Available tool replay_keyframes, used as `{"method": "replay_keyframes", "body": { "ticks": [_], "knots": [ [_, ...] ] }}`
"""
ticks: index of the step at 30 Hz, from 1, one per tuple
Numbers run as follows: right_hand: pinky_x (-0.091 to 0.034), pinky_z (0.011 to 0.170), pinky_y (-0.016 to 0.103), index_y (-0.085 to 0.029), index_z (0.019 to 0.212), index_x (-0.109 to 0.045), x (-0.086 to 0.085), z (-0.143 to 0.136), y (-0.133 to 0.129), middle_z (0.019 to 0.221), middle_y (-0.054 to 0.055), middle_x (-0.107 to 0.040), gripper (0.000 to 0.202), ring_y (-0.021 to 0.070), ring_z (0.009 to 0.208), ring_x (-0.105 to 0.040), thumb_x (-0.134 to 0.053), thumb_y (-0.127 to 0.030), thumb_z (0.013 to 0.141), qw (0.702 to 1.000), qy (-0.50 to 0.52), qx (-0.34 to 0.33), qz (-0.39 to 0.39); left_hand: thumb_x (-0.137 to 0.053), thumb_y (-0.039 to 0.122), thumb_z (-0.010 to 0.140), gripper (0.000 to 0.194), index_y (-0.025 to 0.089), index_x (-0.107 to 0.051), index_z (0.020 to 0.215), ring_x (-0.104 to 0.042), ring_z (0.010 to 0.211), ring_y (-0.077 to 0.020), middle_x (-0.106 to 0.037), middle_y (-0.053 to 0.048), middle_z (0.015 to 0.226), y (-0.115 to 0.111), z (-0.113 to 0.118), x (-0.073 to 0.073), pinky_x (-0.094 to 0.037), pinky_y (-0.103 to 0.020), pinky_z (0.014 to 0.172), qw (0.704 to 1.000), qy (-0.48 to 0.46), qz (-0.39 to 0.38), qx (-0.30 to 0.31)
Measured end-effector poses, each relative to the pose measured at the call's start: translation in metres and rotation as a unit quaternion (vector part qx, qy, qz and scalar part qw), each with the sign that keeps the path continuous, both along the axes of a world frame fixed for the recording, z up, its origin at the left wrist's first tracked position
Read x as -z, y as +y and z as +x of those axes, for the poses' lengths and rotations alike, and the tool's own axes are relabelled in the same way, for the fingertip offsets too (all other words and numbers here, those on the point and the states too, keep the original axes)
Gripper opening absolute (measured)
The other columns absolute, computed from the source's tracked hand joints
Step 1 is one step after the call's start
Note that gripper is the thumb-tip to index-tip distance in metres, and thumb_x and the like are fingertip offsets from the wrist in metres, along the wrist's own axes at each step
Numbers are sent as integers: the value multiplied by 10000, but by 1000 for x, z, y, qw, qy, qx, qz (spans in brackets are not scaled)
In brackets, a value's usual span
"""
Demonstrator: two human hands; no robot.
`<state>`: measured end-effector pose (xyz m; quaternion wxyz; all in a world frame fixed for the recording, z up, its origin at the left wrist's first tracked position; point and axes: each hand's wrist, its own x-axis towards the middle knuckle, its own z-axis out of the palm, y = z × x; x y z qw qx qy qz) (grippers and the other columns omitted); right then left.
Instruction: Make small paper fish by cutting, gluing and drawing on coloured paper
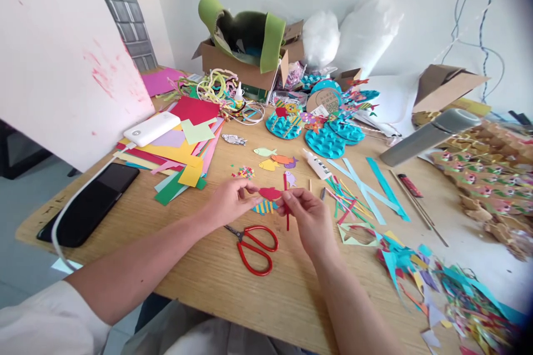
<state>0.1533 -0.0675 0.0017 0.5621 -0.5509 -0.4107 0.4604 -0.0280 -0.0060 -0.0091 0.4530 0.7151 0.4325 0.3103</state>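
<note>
A small red paper fish [270, 193] is held up between both hands over the table. My left hand [233, 198] pinches its left end. My right hand [303, 213] grips a thin red paper strip [287, 222], held upright, and touches the fish's right end. Just below lies a blue fish with yellow stripes [265, 207], partly covered by the hands. Red-handled scissors [255, 249] rest on the table nearer the body. Green, yellow, orange and purple paper fish [268, 165] lie beyond the hands, near a pile of confetti [245, 172].
Coloured paper sheets [194, 108], a white power bank [152, 128] and a black phone [110, 180] are at left. A glue bottle [317, 165], thin strips [350, 199], a grey flask [431, 136] and paper scraps [433, 283] lie right. Blue discs [325, 142] stand behind.
</note>
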Motion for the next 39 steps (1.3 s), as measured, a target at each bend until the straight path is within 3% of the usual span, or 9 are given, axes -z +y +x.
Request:
{"method": "replay_keyframes", "body": {
  "ticks": [3,8,22,27,39],
  "knots": [
    [-509,541,267,-170,752,-672,2,10,5,652,22,-687,366,133,543,-606,-803,-508,696,998,-4,55,0,-766,202,737,152,159,-695,865,-576,1008,-248,-632,-83,986,2,-3,9,-458,-393,910,977,151,148,-13],
    [-513,522,277,-170,752,-668,6,13,7,664,29,-686,368,141,536,-614,-792,-512,700,997,-18,75,4,-760,218,754,178,169,-681,907,-520,1097,-309,-603,-102,1065,-5,-2,15,-467,-438,906,949,248,195,19],
    [-534,588,294,-171,739,-664,11,15,9,661,33,-690,416,157,581,-642,-777,-566,678,994,-54,91,-16,-720,259,800,149,148,-660,880,-499,1074,-316,-583,-113,1074,-10,1,15,-421,-462,942,926,285,246,8],
    [-519,602,315,-193,704,-659,13,16,11,645,49,-702,444,193,616,-651,-741,-628,670,992,-104,72,-19,-724,224,794,116,164,-651,860,-500,1077,-307,-581,-104,1079,-11,2,13,-444,-437,891,929,287,233,15],
    [-515,615,302,-175,747,-677,12,9,8,667,52,-704,433,183,632,-641,-727,-604,721,994,-110,17,-13,-716,214,802,134,164,-624,884,-491,1074,-300,-580,-90,1076,-10,3,15,-436,-451,930,927,290,237,25]
  ]
}}
